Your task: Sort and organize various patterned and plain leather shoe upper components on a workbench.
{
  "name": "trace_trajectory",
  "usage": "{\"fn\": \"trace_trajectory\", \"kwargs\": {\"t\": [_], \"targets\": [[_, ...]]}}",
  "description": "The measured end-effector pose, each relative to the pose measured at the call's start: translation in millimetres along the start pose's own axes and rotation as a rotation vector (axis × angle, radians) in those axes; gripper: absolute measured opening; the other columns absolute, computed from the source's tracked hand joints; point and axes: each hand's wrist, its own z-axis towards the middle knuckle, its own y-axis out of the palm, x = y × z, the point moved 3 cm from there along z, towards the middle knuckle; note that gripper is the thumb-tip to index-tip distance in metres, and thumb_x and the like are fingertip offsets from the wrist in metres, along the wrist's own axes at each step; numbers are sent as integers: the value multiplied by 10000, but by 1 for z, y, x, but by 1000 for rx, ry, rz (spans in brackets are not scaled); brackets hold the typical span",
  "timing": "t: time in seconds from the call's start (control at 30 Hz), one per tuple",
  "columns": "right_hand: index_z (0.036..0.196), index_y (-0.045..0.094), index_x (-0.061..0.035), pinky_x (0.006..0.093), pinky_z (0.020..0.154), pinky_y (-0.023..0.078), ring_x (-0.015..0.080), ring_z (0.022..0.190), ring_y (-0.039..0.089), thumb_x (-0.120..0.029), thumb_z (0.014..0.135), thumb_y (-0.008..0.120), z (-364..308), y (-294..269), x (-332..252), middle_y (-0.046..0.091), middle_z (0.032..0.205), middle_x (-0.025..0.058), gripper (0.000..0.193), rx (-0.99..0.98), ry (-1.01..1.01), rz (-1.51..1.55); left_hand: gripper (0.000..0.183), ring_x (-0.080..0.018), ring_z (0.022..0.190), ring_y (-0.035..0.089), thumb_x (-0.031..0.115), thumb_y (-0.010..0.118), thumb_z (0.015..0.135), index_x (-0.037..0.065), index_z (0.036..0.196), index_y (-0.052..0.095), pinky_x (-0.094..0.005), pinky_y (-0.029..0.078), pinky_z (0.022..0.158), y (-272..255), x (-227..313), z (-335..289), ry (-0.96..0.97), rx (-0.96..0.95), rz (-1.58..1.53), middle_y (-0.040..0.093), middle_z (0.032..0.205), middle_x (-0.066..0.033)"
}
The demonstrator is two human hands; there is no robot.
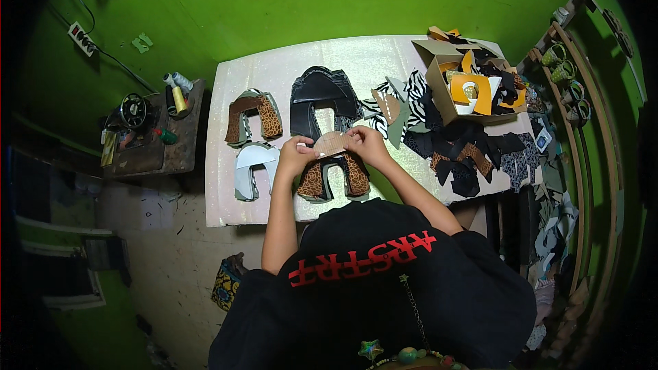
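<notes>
Both my hands pinch a brown half-round piece [332, 144], which looks like card or leather, over the middle of the table. My left hand [297, 155] grips its left end and my right hand [371, 146] its right end. Right below it lies a leopard-print stack of U-shaped cut pieces [312, 181], partly covered by the piece. Just beyond my hands sits a taller black stack of U-shaped pieces [322, 89]. To the left are a brown and leopard-print stack [269, 115] and, nearer me, a pale blue-white stack [255, 159].
The pale table [226, 212] stands against a green wall. At its right are zebra-print pieces [416, 89], black scraps [462, 178] and a cardboard box [442, 92] of offcuts. A sewing machine [135, 111] stands left; a wooden rack [582, 130] with sandals lines the right wall.
</notes>
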Motion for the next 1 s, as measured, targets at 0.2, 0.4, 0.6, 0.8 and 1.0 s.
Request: {"fn": "trace_trajectory", "kwargs": {"t": [0.2,0.4,0.6,0.8,1.0], "targets": [[829,596,37,264,533,456,161,539,571,-69,647,698,-4,8,-11,581,606,111,234,63,-64,-182,298,-129,622,596,18,715,641,0,901,572,-242,478,585,4,-16,0,16,217,137,626,701,-80],[800,574,35,302,552,454,220,574,579,-65,638,692,-3,15,-4,580,635,141,224,72,-26,-176,261,-143,608,592,61,730,624,-6,835,592,-254,467,577,10,-20,1,75,322,243,621,684,-82],[886,540,14,352,665,458,296,737,589,-146,570,764,9,8,13,590,787,197,419,71,44,-311,264,-191,600,586,129,750,610,0,785,601,-294,460,580,11,-21,0,34,397,366,605,663,-91],[894,536,8,379,670,457,310,732,586,-245,549,787,10,6,19,590,763,180,496,41,213,-265,245,-219,621,572,142,741,616,25,779,600,-324,448,588,17,-14,-2,24,444,435,585,666,-80],[982,513,-32,380,728,438,291,858,535,-230,709,663,2,-29,22,506,948,175,370,326,149,-430,170,-226,637,547,109,672,667,16,783,589,-334,439,596,25,-3,-6,176,442,491,558,687,-90]]}}
